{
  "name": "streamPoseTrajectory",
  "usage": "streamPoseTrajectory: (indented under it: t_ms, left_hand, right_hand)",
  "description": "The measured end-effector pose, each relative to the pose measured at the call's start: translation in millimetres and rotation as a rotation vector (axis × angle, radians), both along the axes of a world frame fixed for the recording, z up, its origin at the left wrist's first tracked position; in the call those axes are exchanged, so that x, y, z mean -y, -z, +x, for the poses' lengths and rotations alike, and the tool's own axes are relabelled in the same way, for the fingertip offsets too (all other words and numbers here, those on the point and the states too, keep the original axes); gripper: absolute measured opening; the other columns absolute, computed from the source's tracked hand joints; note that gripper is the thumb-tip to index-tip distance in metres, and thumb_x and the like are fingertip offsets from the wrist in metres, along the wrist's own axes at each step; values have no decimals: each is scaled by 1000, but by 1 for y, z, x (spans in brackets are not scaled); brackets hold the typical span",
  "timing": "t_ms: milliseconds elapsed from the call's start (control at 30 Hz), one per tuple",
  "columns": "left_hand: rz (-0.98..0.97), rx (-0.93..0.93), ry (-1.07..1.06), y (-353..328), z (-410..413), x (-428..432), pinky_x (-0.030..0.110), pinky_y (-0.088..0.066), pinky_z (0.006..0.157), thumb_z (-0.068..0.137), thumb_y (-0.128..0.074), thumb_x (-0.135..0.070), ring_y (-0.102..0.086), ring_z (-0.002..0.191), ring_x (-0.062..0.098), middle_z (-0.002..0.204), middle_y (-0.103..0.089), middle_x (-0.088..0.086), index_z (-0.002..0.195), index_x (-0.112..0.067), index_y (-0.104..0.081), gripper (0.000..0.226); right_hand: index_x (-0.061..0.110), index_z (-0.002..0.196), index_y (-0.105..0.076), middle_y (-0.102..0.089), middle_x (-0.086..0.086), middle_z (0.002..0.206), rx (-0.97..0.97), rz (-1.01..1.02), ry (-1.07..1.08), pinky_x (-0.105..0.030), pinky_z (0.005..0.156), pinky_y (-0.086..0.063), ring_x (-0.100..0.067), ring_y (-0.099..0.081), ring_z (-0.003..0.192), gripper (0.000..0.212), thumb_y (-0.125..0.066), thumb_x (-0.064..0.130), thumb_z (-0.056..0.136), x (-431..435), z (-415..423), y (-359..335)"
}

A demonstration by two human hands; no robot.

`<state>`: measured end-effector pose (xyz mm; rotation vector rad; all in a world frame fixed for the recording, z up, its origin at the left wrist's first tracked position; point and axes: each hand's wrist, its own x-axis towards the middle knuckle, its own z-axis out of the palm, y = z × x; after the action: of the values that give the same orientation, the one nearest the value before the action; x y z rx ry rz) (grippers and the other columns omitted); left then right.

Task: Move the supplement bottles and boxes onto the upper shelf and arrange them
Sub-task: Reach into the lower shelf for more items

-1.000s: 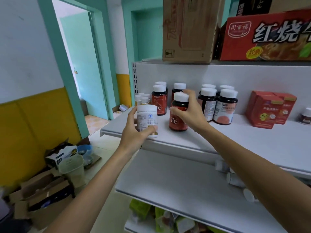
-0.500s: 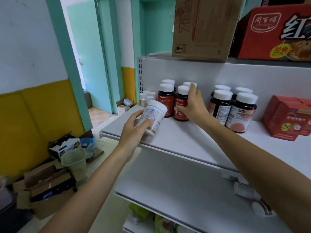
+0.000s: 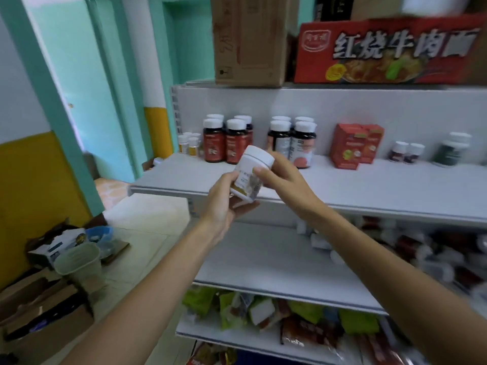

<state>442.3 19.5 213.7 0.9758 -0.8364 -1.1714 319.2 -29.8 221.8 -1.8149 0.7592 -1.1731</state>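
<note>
Right now both hands hold 1 white bottle in the air, just in front of the upper shelf. The left hand cups it from below, with fingers curled around its base. The right hand pinches its side near the white cap. The bottle leans over, with its cap tipped up and to the right.

It is not on the shelf yet, so it could slip. If 1 hand lets go too soon, the tilted bottle may drop onto the lower shelf or the floor.

On the upper shelf, the red bottles and the dark bottles stand close together in rows. If the white bottle is pushed in too fast, it could bump them and knock some over. The red boxes stand further right and look safe.

More bottles lie in a blurry heap on the lower shelf, so a falling bottle could roll into them.
</note>
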Motion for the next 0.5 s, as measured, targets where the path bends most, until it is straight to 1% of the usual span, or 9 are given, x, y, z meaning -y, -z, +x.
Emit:
streamPoseTrajectory:
  t_ms: [67, 100, 167, 233, 300, 333, 400, 467, 500]
  left_hand:
    - [10, 190, 32, 11, -29, -12, 32, -54, 66, 98, -38, -24, -58, 70, 14, 84, -61, 8, 103, -11, -60, 26]
    - [0, 276, 57, 18, -44, -17, 30, -51, 66, 98, -38, -25, -58, 67, 12, 81, -61, 5, 97, -16, -61, 24]
    - [-60, 442, 107, 33, -75, -28, 28, -45, 64, 98, -41, -24, -58, 66, 8, 76, -61, -1, 84, -25, -59, 23]
    - [-147, 590, 139, 46, -110, -36, 28, -45, 66, 94, -52, -19, -58, 68, 5, 76, -61, -5, 81, -24, -60, 16]
    - [-211, 689, 190, 54, -148, -44, 27, -46, 74, 87, -60, -12, -58, 78, 10, 80, -62, -4, 85, -17, -61, 5]
    - [-236, 723, 242, 57, -170, -48, 25, -45, 76, 86, -61, -10, -58, 82, 13, 81, -61, -4, 87, -16, -61, 6]
    - [-298, 783, 346, 60, -219, -60, 20, -42, 75, 85, -61, -9, -58, 83, 14, 80, -60, -8, 84, -19, -60, 10]
    - [-382, 842, 420, 59, -270, -78, 13, -41, 70, 85, -62, -11, -58, 79, 10, 79, -61, -9, 84, -19, -61, 8]
    - [-422, 851, 454, 58, -296, -86, 12, -42, 70, 85, -63, -12, -57, 77, 10, 81, -63, -6, 85, -17, -62, 5]
  right_hand:
    - [18, 110, -52, -61, 1, 100, 55, 54, 85, -23, 78, -52, -3, -60, 87, 26, -65, 15, 87, -22, -27, 10]
    - [17, 110, -52, -61, 1, 99, 74, 76, 127, -22, 75, -52, -4, -61, 84, 28, -65, 12, 86, -33, -44, 16]
    - [15, 114, -52, -62, -4, 102, 100, 118, 218, -26, 76, -54, -11, -62, 87, 35, -68, 9, 83, -54, -85, 30]
    - [16, 117, -51, -63, -5, 104, 115, 157, 342, -24, 73, -54, -14, -63, 88, 43, -71, 7, 80, -79, -132, 42]
    - [14, 116, -51, -63, -3, 101, 176, 195, 472, -19, 70, -52, -10, -63, 85, 43, -71, 4, 79, -105, -184, 51]
    - [13, 116, -52, -63, -2, 99, 209, 214, 542, -19, 69, -51, -8, -63, 82, 43, -71, 3, 79, -120, -213, 53]
    - [15, 117, -53, -64, -1, 97, 230, 229, 679, -23, 68, -52, -8, -64, 80, 46, -74, 8, 77, -150, -272, 57]
    - [21, 115, -54, -64, -2, 98, 200, 214, 805, -31, 73, -53, -14, -64, 86, 46, -76, 17, 75, -181, -329, 59]
    - [24, 113, -54, -64, -3, 100, 173, 203, 862, -32, 75, -53, -17, -63, 89, 43, -76, 21, 75, -195, -357, 60]
